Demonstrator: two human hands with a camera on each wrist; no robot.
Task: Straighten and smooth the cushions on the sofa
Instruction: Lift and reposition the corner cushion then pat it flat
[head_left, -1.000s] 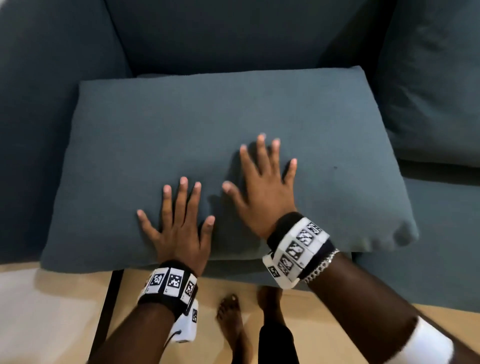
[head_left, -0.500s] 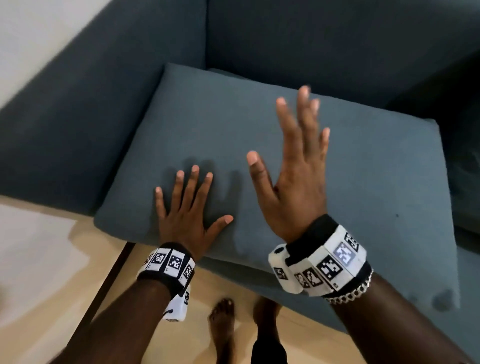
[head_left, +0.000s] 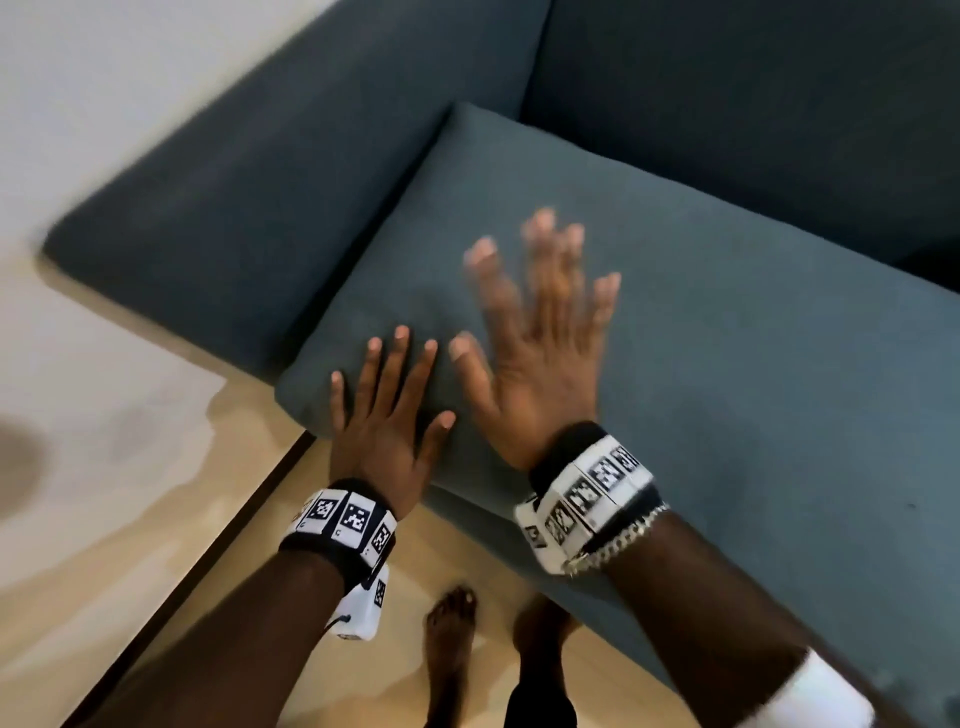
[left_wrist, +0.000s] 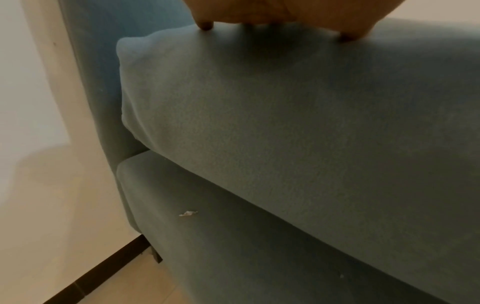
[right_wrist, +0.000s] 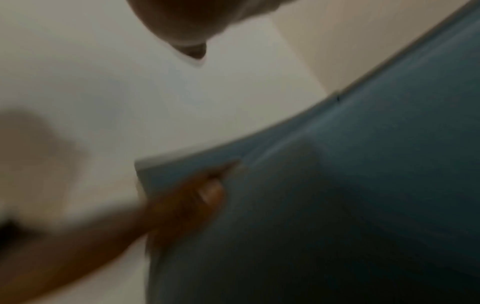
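A large blue-grey cushion (head_left: 701, 338) lies flat on the sofa seat (head_left: 519, 525), its near left corner by the armrest. My left hand (head_left: 387, 410) rests flat on that corner with fingers spread. In the left wrist view its fingertips (left_wrist: 206, 25) touch the cushion (left_wrist: 285, 113) top. My right hand (head_left: 540, 338) is open with straight fingers, blurred by motion over the cushion's middle; whether it touches the fabric is unclear. The right wrist view is blurred and shows the cushion (right_wrist: 337, 205) and my left hand (right_wrist: 197, 197) on its edge.
The sofa armrest (head_left: 270, 171) runs along the left and the backrest (head_left: 753, 104) stands behind the cushion. A white wall is at the upper left. Light wooden floor (head_left: 130, 545) with a dark strip lies in front, where bare feet (head_left: 449, 639) stand.
The right hand lifted off the cushion, then came back down and forward, blurred now. The left hand stayed flat near the corner. The view swung to the left.
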